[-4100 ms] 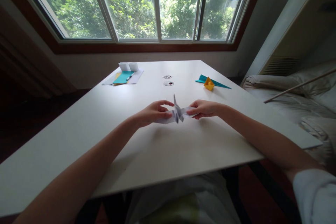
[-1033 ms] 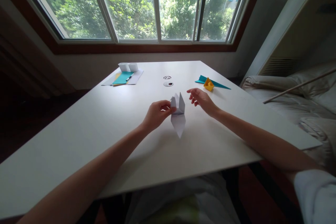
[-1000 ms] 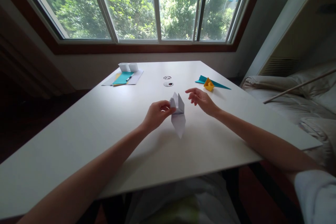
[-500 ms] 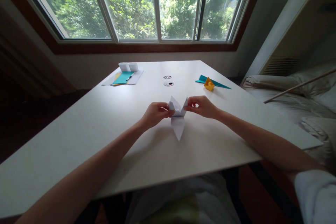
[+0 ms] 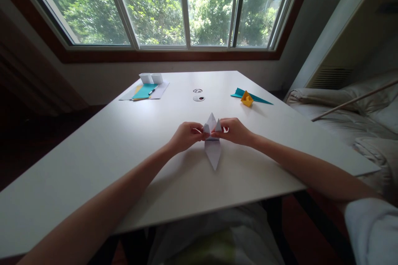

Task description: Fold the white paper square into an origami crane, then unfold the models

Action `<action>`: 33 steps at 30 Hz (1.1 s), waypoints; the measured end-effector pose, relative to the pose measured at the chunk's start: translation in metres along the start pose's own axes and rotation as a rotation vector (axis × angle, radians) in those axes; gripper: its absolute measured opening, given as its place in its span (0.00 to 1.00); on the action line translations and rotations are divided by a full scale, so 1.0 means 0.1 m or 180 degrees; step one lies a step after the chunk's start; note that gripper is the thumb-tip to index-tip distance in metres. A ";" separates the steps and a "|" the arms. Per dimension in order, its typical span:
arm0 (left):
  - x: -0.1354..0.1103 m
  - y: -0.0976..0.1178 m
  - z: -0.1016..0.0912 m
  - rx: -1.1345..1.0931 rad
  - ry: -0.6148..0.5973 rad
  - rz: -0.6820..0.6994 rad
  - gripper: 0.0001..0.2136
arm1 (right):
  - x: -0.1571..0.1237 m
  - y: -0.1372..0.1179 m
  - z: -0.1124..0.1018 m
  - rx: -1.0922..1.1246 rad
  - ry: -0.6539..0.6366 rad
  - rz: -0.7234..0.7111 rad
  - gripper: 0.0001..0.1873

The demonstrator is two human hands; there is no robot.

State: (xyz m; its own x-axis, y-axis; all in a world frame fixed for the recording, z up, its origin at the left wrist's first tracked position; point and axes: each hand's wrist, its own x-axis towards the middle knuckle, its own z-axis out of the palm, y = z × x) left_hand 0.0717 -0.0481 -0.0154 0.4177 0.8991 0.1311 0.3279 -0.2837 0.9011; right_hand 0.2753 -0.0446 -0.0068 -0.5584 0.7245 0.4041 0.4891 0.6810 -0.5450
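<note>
The folded piece (image 5: 213, 153) is matt paper; the tabletop (image 5: 124, 132) smooth, faintly glossy.

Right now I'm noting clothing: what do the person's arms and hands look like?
The left hand and right hand are ungloved, both forearms and wrists bare. A loose, pale sleeve shows farther up on the right; none shows on the left.

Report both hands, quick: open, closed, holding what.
Left hand: closed, pinching the near-left part of the folded white paper.
Right hand: closed, pinching the same paper on its right side.
</note>
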 end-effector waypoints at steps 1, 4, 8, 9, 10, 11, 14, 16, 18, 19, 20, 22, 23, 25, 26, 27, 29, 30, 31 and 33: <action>0.00 0.00 -0.01 -0.0069 -0.0026 -0.0049 0.08 | 0.00 0.01 0.00 -0.0002 -0.0009 0.0002 0.09; -0.01 0.00 -0.03 -0.0239 -0.0112 -0.0119 0.08 | 0.00 0.02 -0.01 -0.0008 -0.0002 -0.0010 0.10; 0.00 -0.01 -0.04 -0.0308 -0.0168 -0.0149 0.08 | 0.00 0.04 -0.01 0.0014 0.0078 -0.0057 0.09; 0.00 -0.02 -0.04 -0.0320 -0.0169 -0.0156 0.09 | 0.00 0.05 -0.01 0.0026 0.0078 -0.0083 0.09; 0.00 -0.02 -0.04 -0.0335 -0.0165 -0.0161 0.09 | 0.00 0.05 -0.01 0.0027 0.0058 -0.0102 0.09; 0.01 -0.02 -0.05 -0.0340 -0.0160 -0.0166 0.09 | -0.01 0.06 -0.02 0.0014 0.0031 -0.0108 0.09; 0.00 -0.04 -0.07 -0.0290 -0.0146 -0.0153 0.08 | -0.01 0.10 -0.04 -0.0015 -0.0043 -0.0027 0.10; 0.00 -0.05 -0.08 -0.0224 -0.0137 -0.0142 0.08 | -0.01 0.13 -0.05 0.0119 -0.0108 0.0036 0.10; -0.01 -0.06 -0.09 -0.0186 -0.0138 -0.0134 0.08 | -0.02 0.16 -0.06 0.0317 -0.0175 0.0097 0.11; -0.01 -0.07 -0.09 -0.0179 -0.0141 -0.0132 0.08 | -0.02 0.18 -0.07 0.0405 -0.0190 0.0139 0.11; -0.01 -0.08 -0.09 -0.0175 -0.0147 -0.0132 0.08 | -0.02 0.19 -0.07 0.0477 -0.0192 0.0192 0.12; -0.01 -0.09 -0.09 -0.0178 -0.0164 -0.0129 0.09 | -0.02 0.22 -0.07 0.0631 -0.0212 0.0288 0.13; -0.01 -0.09 -0.09 -0.0179 -0.0172 -0.0127 0.09 | -0.02 0.23 -0.07 0.0733 -0.0239 0.0325 0.14; -0.01 -0.10 -0.09 -0.0159 -0.0177 -0.0107 0.10 | -0.01 0.24 -0.07 0.0930 -0.0296 0.0380 0.14; -0.02 -0.09 -0.09 -0.0128 -0.0183 -0.0100 0.10 | -0.01 0.24 -0.07 0.0985 -0.0308 0.0389 0.13; -0.02 -0.09 -0.09 -0.0076 -0.0187 -0.0092 0.10 | -0.01 0.24 -0.08 0.0976 -0.0307 0.0369 0.13; -0.03 -0.06 -0.08 0.0110 -0.0150 0.0004 0.12 | -0.01 0.21 -0.09 0.0747 -0.0295 0.0220 0.12; -0.03 -0.05 -0.08 0.0245 -0.0090 0.0107 0.12 | 0.00 0.19 -0.10 0.0560 -0.0286 0.0100 0.11; -0.03 -0.03 -0.06 0.0401 -0.0003 0.0237 0.13 | 0.00 0.16 -0.10 0.0365 -0.0281 -0.0031 0.10; -0.04 0.01 -0.03 0.0700 0.0178 0.0508 0.15 | -0.01 0.09 -0.10 0.0060 -0.0252 -0.0255 0.10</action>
State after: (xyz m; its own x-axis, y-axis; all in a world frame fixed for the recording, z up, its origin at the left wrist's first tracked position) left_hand 0.0680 -0.0509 -0.0142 0.4333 0.8525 0.2923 0.4404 -0.4833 0.7567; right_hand 0.2868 -0.0376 -0.0052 -0.6467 0.6566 0.3881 0.4284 0.7337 -0.5274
